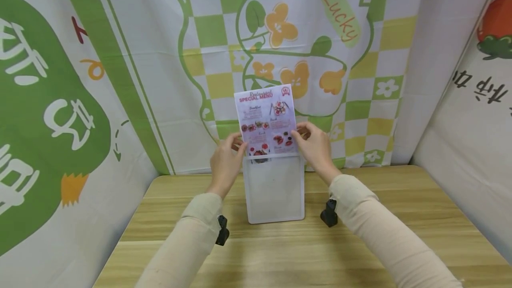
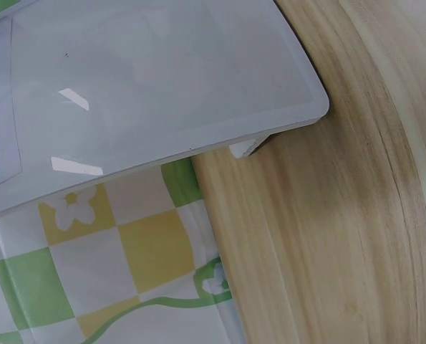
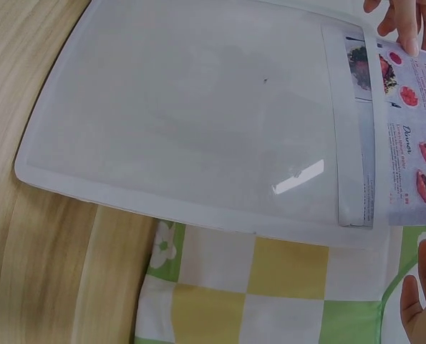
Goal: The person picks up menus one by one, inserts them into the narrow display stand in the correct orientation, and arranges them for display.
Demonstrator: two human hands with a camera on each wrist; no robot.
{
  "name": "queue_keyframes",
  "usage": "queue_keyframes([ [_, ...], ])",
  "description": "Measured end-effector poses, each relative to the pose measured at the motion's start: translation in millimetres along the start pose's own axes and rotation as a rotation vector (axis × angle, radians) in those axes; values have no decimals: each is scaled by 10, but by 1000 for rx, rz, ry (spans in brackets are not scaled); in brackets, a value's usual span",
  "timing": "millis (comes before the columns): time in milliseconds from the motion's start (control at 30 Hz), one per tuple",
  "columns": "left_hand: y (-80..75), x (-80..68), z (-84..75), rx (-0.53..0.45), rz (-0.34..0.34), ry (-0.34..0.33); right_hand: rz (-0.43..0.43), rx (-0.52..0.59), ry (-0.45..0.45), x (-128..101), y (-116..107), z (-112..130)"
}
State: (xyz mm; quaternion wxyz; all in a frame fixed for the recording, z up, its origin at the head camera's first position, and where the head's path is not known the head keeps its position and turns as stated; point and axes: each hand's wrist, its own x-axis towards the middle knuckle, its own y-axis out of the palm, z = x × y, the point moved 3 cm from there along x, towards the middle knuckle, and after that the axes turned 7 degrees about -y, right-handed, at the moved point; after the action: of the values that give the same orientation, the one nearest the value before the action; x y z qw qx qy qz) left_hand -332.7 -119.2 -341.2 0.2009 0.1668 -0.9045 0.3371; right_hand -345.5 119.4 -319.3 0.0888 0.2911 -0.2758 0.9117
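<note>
Menu: one menu, its lower edge inside one clear stand.
Stand: upright on the bench.
Hands: my left hand and right hand each pinched a menu side with the fingers.

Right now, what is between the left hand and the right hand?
In the head view, the menu sheet lies between the left hand and the right hand, its lower edge inside the clear stand.
</note>
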Motion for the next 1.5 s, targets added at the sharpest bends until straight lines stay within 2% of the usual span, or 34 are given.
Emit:
queue_keyframes([
  [167, 23, -33, 33, 10, 12, 2, -1, -11, 0, -44, 21, -36],
  [467, 67, -26, 47, 17, 42, -41, 15, 4, 4, -144, 50, -108],
  [800, 77, -2, 25, 11, 23, -50, 9, 26, 39, -221, 80, -181],
  [967, 84, 0, 29, 4, 27, -47, 7, 38, 29, -244, 106, -208],
  [1300, 83, -15, 68, 6, 9, -46, 20, 55, 45, -222, 111, -176],
  [1500, 85, -48, 95, 11, 26, -42, 2, 85, 30, -146, 82, -97],
])
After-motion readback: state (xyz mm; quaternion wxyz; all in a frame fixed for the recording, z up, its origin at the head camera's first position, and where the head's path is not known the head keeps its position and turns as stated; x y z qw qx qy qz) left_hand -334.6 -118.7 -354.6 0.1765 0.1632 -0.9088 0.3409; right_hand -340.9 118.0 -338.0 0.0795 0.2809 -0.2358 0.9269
